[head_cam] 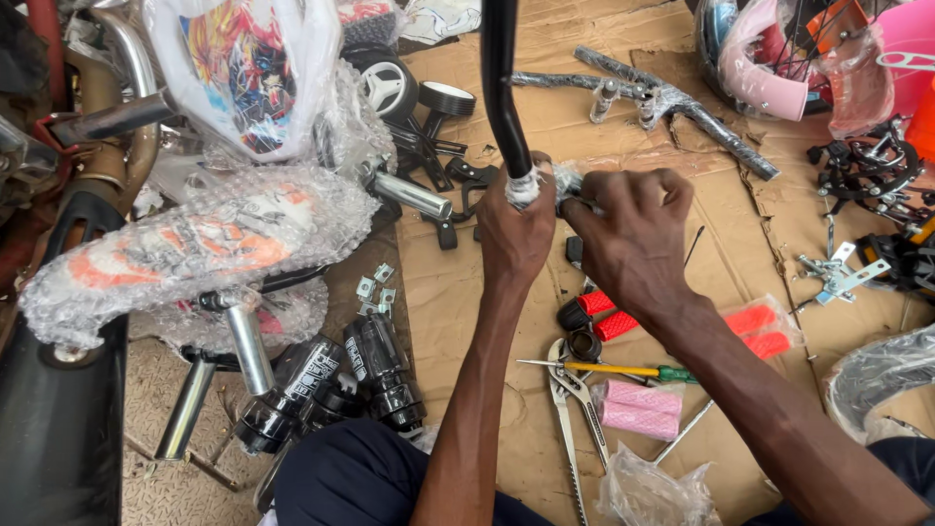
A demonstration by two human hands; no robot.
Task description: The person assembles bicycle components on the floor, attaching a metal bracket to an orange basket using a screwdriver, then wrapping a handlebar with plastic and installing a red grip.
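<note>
Over cardboard (467, 292) | L hand (514, 234) clenched on black handlebar (501, 88) | R hand (633, 234) grasping wrapped bar end (567, 181)

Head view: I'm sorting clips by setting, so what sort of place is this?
Probably a bicycle assembly workshop floor: flattened brown cardboard strewn with pink rubber handlebar grips, steel pliers and a bubble-wrapped orange frame part.
</note>
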